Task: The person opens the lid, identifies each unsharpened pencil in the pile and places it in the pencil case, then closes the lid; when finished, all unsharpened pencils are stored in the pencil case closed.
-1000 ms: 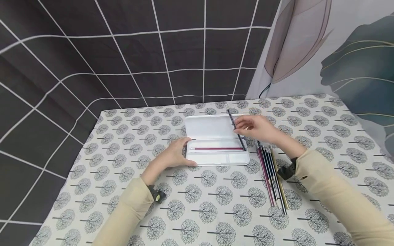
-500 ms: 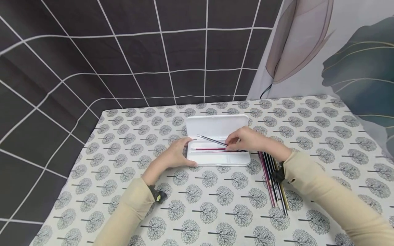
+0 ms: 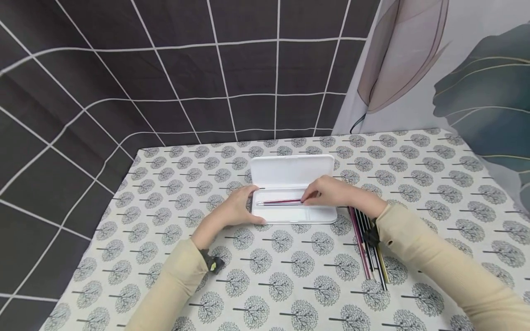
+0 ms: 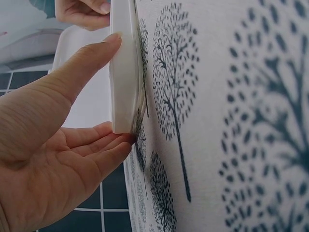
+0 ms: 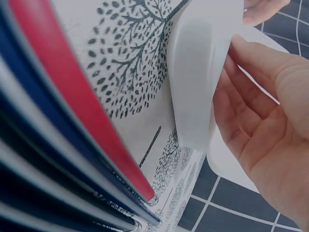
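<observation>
Case (image 3: 285, 216): smooth white, long, round-cornered, lid raised, lying on the tree-print cloth (image 3: 265, 279).
Left hand (image 3: 238, 207): I see it clamped on the case's left end.
Right hand (image 3: 329, 191): fingertips over the pencils (image 3: 285, 201); I can't tell whether they pinch.
Pencils: slim, red and dark, in the back compartment.
Loose bundle (image 3: 367, 246): straight sticks, right of the case.
Change: dark pencil's tilted end now lowered.

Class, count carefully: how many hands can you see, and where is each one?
2. The left hand grips the left end of the open white case; the right hand is over its right half, at the pencils inside. No others show.
</observation>
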Available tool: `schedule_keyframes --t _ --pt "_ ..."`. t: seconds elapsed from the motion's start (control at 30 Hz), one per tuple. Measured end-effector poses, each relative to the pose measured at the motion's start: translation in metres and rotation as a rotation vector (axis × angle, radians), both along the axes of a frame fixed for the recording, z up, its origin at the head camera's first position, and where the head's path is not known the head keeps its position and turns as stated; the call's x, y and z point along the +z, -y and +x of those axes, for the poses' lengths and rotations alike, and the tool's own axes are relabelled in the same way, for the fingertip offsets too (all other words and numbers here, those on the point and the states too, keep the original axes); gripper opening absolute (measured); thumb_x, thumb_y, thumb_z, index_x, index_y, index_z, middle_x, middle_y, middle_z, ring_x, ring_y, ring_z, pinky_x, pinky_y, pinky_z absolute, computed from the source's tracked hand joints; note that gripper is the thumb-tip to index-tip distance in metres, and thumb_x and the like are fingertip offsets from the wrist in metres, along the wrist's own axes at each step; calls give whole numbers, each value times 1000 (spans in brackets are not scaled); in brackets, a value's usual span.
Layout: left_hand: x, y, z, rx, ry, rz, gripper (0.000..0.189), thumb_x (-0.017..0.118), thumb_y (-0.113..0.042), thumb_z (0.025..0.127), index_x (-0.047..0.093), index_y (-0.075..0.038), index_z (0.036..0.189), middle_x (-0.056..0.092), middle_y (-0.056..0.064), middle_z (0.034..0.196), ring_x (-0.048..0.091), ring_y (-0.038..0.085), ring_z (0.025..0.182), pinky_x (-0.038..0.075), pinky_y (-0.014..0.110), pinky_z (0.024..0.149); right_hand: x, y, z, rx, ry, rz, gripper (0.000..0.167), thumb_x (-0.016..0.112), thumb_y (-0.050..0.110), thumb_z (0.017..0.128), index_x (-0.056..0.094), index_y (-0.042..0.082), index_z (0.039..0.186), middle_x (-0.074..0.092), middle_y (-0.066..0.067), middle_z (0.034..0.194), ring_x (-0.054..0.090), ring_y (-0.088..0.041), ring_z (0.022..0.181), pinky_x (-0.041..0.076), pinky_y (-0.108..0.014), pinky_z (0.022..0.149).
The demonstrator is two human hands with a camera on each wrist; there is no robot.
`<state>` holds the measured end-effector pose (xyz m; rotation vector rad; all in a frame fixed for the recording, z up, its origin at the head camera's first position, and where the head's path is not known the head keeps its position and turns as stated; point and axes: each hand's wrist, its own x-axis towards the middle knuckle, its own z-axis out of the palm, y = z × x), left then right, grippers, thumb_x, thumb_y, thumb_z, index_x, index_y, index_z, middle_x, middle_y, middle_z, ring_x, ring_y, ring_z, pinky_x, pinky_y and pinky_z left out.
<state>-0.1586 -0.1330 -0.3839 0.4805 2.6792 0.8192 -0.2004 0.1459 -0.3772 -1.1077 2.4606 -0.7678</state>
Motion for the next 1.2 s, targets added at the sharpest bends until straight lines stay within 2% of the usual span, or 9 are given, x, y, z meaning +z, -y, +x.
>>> schedule_keyframes --t 0.23,0.43,0.63,0.73,0.83,0.97,1.2 --pt "-2 2 -1 1 2 -5 98 86 -39 59 39 -4 138 46 15 136 43 30 124 34 47 106 0 -8 1 -7 -46 -9 13 68 14 83 73 8 94 72 -2 88 65 -10 78 54 -24 74" --pt "-2 2 -1 2 3 0 99 86 -40 59 38 -3 138 45 15 137 42 30 126 33 47 107 3 -30 5 -75 -59 -57 16 67 17 85 72 9 98 71 0 91 64 -10 80 54 -25 74" --pt "-1 2 -1 -6 7 8 97 85 -39 60 38 -4 138 46 14 136 43 30 124 34 47 106 5 -58 18 -178 6 -92 27 67 10 84 66 2 110 71 -5 93 66 -16 84 54 -26 78" --pt "-1 2 -1 -2 11 4 98 85 -39 60 38 -4 138 45 15 137 42 30 125 33 48 106 5 -70 27 -236 48 -76 26 67 10 83 66 1 108 70 -5 93 65 -16 84 54 -24 77" --pt "-2 2 -2 2 16 10 98 86 -38 60 38 -5 138 46 14 136 43 30 125 33 48 106 3 -81 35 -269 42 -50 24 68 11 82 67 2 105 70 -2 91 64 -13 81 53 -22 75" --pt "-3 3 -3 -5 11 20 95 85 -38 60 39 -6 137 48 13 133 44 29 122 35 48 105 3 -87 45 -306 29 -26 25 71 16 80 68 4 102 69 3 85 62 -9 77 53 -22 73" --pt "-2 2 -1 -6 21 33 94 86 -36 60 40 -6 136 48 13 132 45 29 122 35 48 105 1 -85 56 -476 140 1 32 72 25 80 68 2 101 69 1 78 62 -11 68 51 -24 65"
